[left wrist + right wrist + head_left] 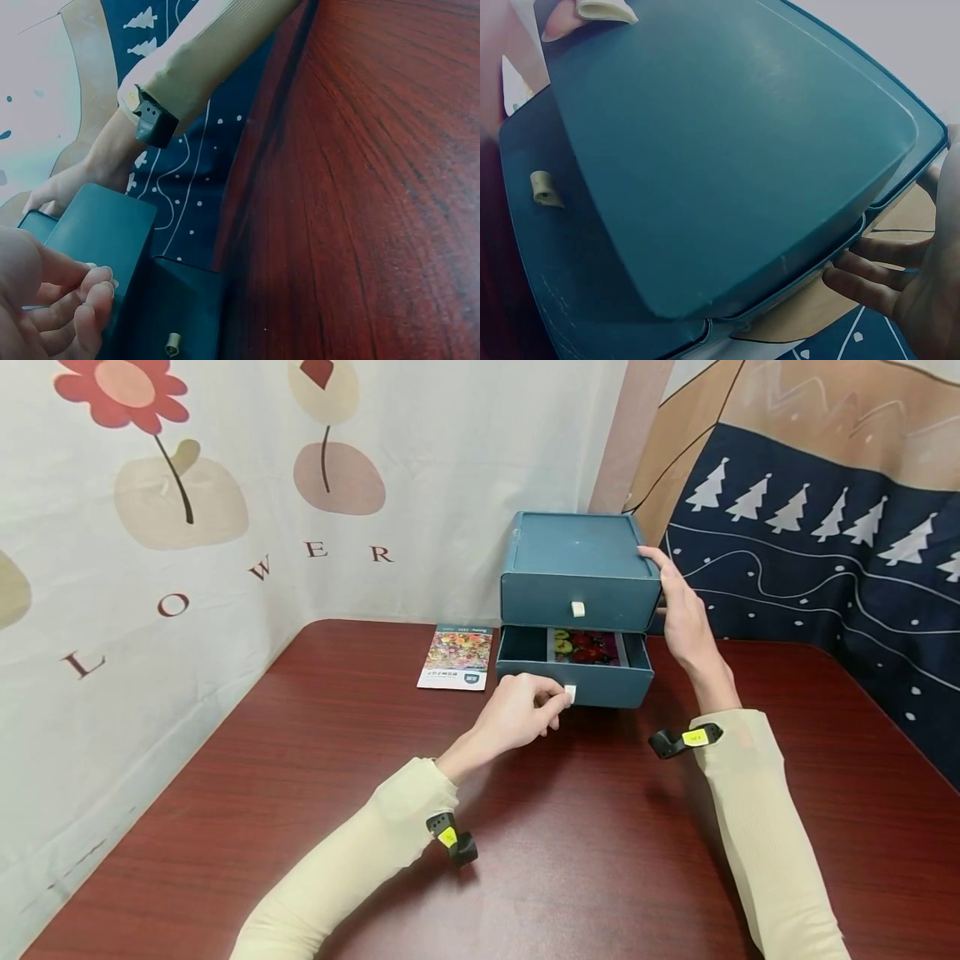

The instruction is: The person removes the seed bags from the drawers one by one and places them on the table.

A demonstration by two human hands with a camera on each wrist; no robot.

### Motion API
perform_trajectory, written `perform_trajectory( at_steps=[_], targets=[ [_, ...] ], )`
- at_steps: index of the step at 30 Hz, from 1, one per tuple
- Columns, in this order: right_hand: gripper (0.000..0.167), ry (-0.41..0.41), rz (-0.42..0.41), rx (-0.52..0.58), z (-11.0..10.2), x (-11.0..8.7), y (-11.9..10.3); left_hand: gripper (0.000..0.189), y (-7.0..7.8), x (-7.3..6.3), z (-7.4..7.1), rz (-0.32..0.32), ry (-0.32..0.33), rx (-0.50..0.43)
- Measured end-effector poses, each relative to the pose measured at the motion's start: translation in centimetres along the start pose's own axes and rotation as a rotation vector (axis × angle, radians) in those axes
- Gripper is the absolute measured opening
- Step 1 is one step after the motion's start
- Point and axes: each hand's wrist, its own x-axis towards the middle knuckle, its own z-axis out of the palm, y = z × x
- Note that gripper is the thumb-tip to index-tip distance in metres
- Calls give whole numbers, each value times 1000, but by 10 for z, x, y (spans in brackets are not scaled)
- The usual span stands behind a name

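A blue two-drawer box point(577, 543) stands at the back of the table. Its lower drawer point(607, 687) is pulled partway out, and a picture packet point(585, 647) with red and green shapes lies inside. My left hand point(521, 710) pinches the lower drawer's small white pull tab point(571, 692) between thumb and finger. With fingers fairly straight, my right hand point(684, 622) rests against the box's right side, one fingertip on the top edge. The upper drawer point(540, 599) is in place, its own white tab point(577, 609) free.
A colourful flower-print packet point(457, 656) lies on the reddish-brown table point(300, 760), just left of the box. A white printed curtain point(450, 460) hangs behind, and a dark blue cloth with white trees point(795, 552) hangs at the right.
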Motion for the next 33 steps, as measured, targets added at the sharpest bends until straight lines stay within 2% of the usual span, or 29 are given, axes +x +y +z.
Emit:
perform_trajectory(
  at_steps=[16, 33],
  targets=[
    [54, 1, -1, -9, 0, -1, -1, 23, -6, -7, 4, 90, -4, -32],
    [55, 13, -5, -18, 0, -1, 1, 24, -3, -13, 5, 119, -14, -37]
  ],
)
